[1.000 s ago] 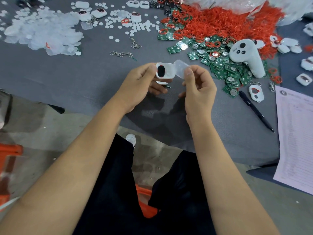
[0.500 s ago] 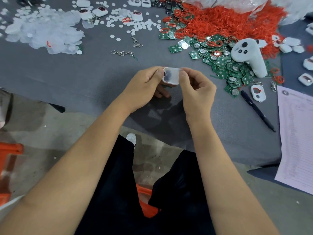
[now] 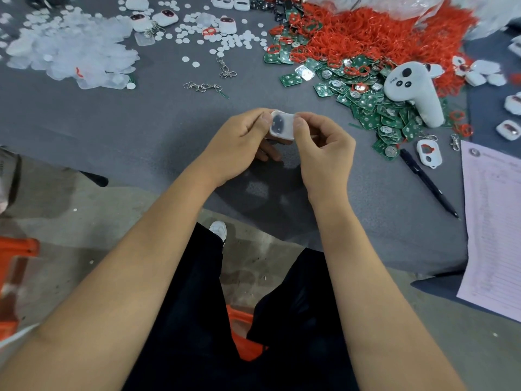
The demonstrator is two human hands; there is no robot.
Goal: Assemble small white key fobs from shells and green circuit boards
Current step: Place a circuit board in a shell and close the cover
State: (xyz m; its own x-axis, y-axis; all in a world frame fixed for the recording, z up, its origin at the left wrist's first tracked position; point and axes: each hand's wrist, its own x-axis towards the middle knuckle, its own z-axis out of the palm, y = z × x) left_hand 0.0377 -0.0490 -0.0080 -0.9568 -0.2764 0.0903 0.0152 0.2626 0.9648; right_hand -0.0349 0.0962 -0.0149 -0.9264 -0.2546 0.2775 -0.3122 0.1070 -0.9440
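Note:
A small white key fob shell (image 3: 281, 127) with a translucent cover over its dark window is held above the grey table (image 3: 141, 119). My left hand (image 3: 239, 148) grips its left side, thumb on the top edge. My right hand (image 3: 324, 153) pinches its right side with thumb and forefinger. A heap of green circuit boards (image 3: 375, 108) lies to the right. Translucent covers (image 3: 70, 52) are heaped at the far left. One open shell (image 3: 428, 153) lies by the pen.
Red rubber rings (image 3: 375, 32) are piled at the back right. A white controller (image 3: 414, 91) rests on the boards. A black pen (image 3: 428, 182), a printed sheet (image 3: 496, 221), metal key chains (image 3: 203, 86), white discs (image 3: 225, 40) and finished fobs (image 3: 166, 18) lie around.
The translucent cover, held apart to the right of the shell a second ago, now sits over the shell's window. Both hands have closed in around the fob.

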